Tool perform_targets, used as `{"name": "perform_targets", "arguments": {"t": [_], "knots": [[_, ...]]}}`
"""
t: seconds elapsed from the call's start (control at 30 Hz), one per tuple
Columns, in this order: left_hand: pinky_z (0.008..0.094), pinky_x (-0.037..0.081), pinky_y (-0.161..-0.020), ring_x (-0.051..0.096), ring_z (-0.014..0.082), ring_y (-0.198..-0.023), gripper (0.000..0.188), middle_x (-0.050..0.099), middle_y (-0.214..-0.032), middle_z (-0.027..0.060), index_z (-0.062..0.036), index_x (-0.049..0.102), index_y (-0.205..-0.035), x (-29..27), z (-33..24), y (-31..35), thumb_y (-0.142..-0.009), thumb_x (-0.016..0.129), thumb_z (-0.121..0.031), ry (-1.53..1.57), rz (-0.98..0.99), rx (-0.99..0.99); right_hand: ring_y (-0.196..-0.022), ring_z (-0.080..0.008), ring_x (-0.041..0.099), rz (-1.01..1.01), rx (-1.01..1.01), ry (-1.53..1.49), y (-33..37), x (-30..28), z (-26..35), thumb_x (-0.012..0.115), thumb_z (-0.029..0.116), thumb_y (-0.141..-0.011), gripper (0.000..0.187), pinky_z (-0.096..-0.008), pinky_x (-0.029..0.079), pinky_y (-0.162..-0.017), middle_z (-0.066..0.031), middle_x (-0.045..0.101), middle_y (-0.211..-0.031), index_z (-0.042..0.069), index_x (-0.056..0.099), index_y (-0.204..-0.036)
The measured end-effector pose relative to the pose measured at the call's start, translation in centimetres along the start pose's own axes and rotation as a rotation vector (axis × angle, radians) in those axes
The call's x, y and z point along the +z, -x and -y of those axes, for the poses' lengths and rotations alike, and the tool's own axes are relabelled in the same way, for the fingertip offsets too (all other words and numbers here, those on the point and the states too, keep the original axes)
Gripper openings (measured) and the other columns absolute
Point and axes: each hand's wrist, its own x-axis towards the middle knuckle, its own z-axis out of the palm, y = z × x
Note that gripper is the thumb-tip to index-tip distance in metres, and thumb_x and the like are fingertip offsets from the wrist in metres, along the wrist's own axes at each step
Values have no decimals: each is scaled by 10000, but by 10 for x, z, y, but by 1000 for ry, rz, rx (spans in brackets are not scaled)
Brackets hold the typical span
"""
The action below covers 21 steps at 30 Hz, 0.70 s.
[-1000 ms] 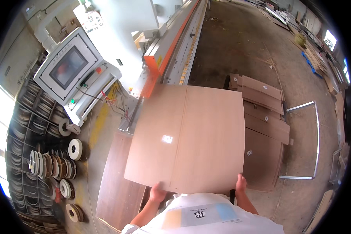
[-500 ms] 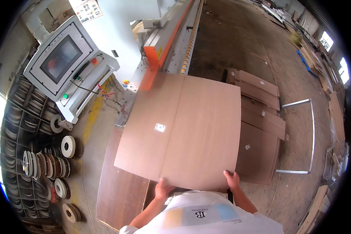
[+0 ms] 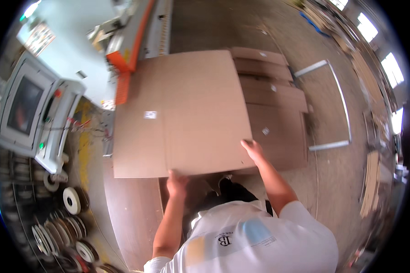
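Observation:
A large flat wood-grain panel (image 3: 200, 109) with a small white label (image 3: 150, 115) spans the space in front of me. My left hand (image 3: 176, 183) grips its near edge, thumb on top and fingers hidden underneath. At the near right corner, my right hand (image 3: 252, 151) is closed on the panel's side, thumb over the face. The panel's far left part lies beside the orange guard (image 3: 122, 86) of a long machine. Below its near left edge, a brown board surface (image 3: 134, 214) shows.
More labelled panels (image 3: 277, 129) are stacked to the right, with a metal frame (image 3: 346, 109) on the floor beyond. A control console (image 3: 29, 107) stands at the left. Rolls of edge banding (image 3: 72, 200) sit below it. Long boards (image 3: 371, 182) line the far right.
My view has swung to the right, so the machine and console appear further left. My hands stay on the panel, which now overlaps the stacked panels at its right.

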Motion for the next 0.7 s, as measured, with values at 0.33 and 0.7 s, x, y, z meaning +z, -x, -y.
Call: {"name": "perform_targets", "arguments": {"t": [0.33,0.7], "knots": [[361,590,-750,743,234,-871,291,771,-1057,159,-32,648,-1195,3,30,-5,-1050,606,-282,-557,216,-37,-846,-153,679,52,479,-574,41,-1,-157,489,689,-1033,727,-313,512,-713,-93,777,-1105,47,648,-1336],[316,578,-749,740,179,-892,321,772,-1093,100,-56,683,-1237,35,214,-109,-1048,622,-308,-1032,366,-473,-783,-180,698,267,621,-241,124,-37,-321,595,506,-1037,506,-337,529,-659,-83,760,-989,34,687,-1194]]}}
